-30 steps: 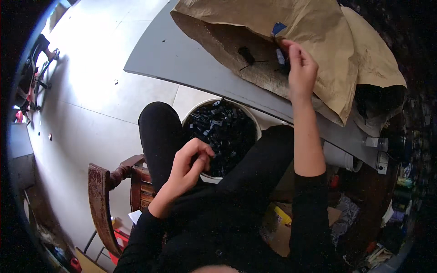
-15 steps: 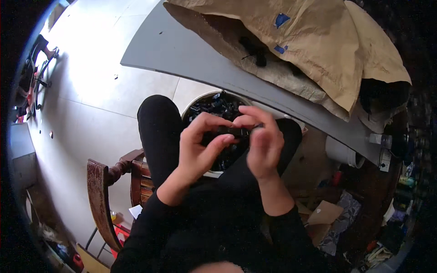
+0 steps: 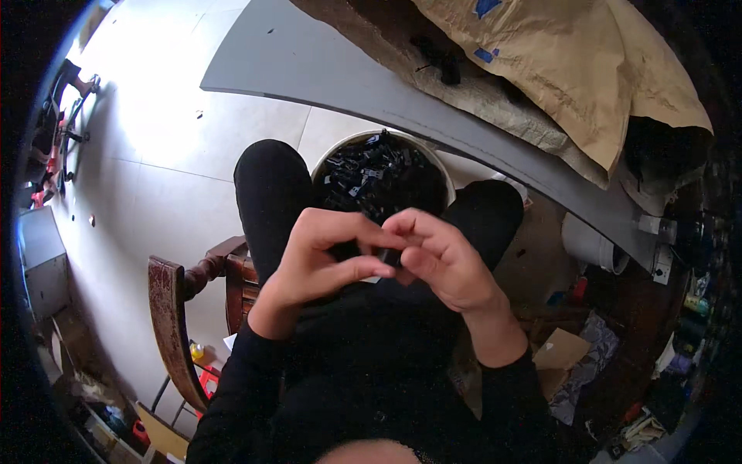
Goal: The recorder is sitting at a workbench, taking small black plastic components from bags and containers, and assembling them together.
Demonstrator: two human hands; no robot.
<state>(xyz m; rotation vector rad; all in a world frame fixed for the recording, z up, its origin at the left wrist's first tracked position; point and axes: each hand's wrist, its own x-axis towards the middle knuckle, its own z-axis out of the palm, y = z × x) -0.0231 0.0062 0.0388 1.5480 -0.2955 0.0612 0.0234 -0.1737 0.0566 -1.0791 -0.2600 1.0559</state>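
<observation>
My left hand pinches a small black part between thumb and fingers, just above my lap. From the other side, the closed fingers of my right hand meet at the same part and hold it too. Most of the part is covered by fingertips, so its exact kind cannot be made out. Beyond my hands, a round pale bucket stands between my knees. It is heaped with many loose small black plastic pieces.
A grey tabletop slants across in front, bearing a large open brown paper sack. Left of me is a worn wooden chair. A white bucket sits beneath the table at right, with cardboard nearer me.
Both hands have come nearer my body, uncovering more of the bucket. The black part is now more hidden by my fingers, and the right fingers have curled in around it.
</observation>
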